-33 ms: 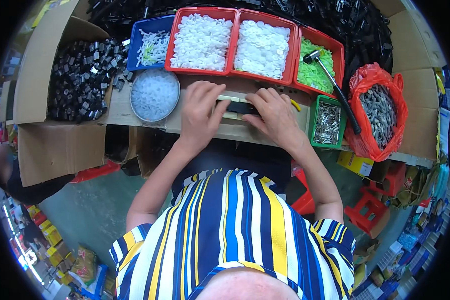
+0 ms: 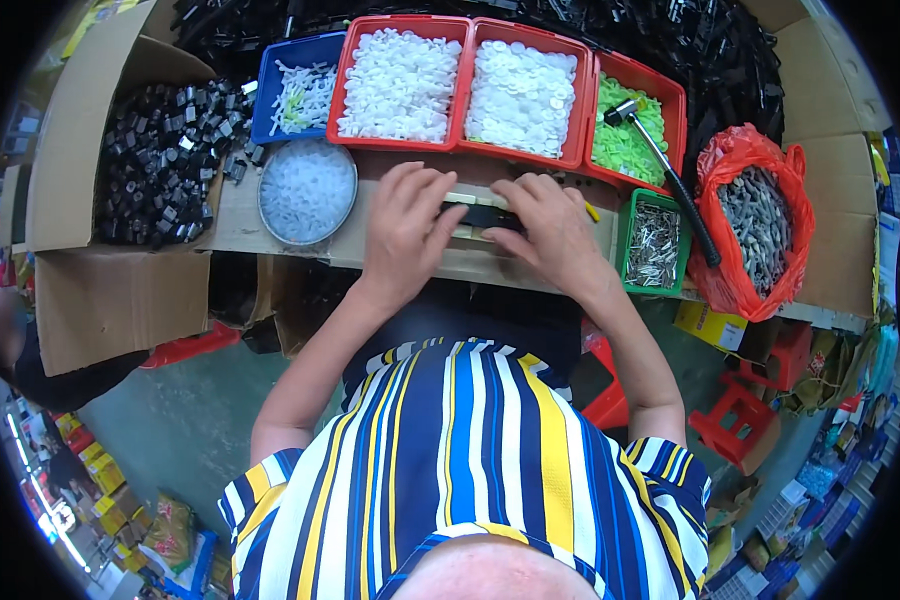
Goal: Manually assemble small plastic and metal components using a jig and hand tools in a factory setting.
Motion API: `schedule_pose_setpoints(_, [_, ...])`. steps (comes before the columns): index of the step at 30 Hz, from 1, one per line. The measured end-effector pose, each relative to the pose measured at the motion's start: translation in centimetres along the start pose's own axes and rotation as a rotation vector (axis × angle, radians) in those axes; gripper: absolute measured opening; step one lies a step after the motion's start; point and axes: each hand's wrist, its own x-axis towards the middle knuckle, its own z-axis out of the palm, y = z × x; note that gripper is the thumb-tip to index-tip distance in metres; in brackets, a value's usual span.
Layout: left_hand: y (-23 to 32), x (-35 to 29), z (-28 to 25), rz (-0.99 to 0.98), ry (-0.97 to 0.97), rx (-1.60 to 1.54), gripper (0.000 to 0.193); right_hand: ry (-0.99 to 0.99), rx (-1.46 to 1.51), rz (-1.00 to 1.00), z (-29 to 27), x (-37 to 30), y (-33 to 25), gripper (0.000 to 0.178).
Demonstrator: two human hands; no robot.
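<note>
At the near edge of the workbench, a black bar-shaped part (image 2: 488,216) lies between two pale strips (image 2: 464,198) of what looks like a holder. My left hand (image 2: 402,232) closes on its left end, with thumb and fingers bent around it. On the other end, my right hand (image 2: 555,228) pinches with the thumb in front and the fingers behind. Both ends of the part are hidden under my fingers. A small yellow piece (image 2: 592,213) shows just beyond my right hand.
Behind my hands stand red trays of white pieces (image 2: 400,85), white discs (image 2: 522,100) and green pieces (image 2: 625,140). A hammer (image 2: 670,175) leans over the green metal-pin tray (image 2: 654,245) and the green pieces. Left are a round bowl (image 2: 308,190) and a carton of black parts (image 2: 165,150); right, a red bag (image 2: 755,225).
</note>
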Motion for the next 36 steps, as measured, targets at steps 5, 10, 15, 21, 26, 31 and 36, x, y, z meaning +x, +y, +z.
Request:
schedule_pose_setpoints(5, [1.0,-0.9,1.3,0.157,-0.249,0.188,0.072,0.318,-0.050,0.214,-4.0,-0.2,5.0,0.031])
schedule_pose_setpoints(10, [1.9,-1.3,2.2,0.237,-0.384,0.298,0.095,0.360,-0.559,0.453,-5.9,-2.1,11.9,0.021])
schedule_pose_setpoints(15, [1.1,-1.8,3.2,0.260,-0.406,0.315,0.098,0.173,-0.574,0.457,-5.3,-1.4,14.0,0.020])
schedule_pose_setpoints(21, [0.3,-1.6,3.7,0.356,-0.364,0.411,0.099,0.320,-0.399,0.387,-6.8,-2.3,11.3,0.016])
schedule_pose_setpoints(26, [0.2,-1.8,3.5,0.355,-0.362,0.425,0.104,0.142,0.167,0.345,-6.5,-4.6,3.5,0.017])
schedule_pose_setpoints(31, [0.3,-1.5,3.8,0.389,-0.372,0.442,0.105,-0.063,0.013,0.180,-2.7,-6.5,0.8,0.030])
schedule_pose_setpoints(36, [0.2,-1.7,3.7,0.376,-0.365,0.423,0.106,0.340,0.047,0.009,-5.8,-6.2,-2.1,0.042])
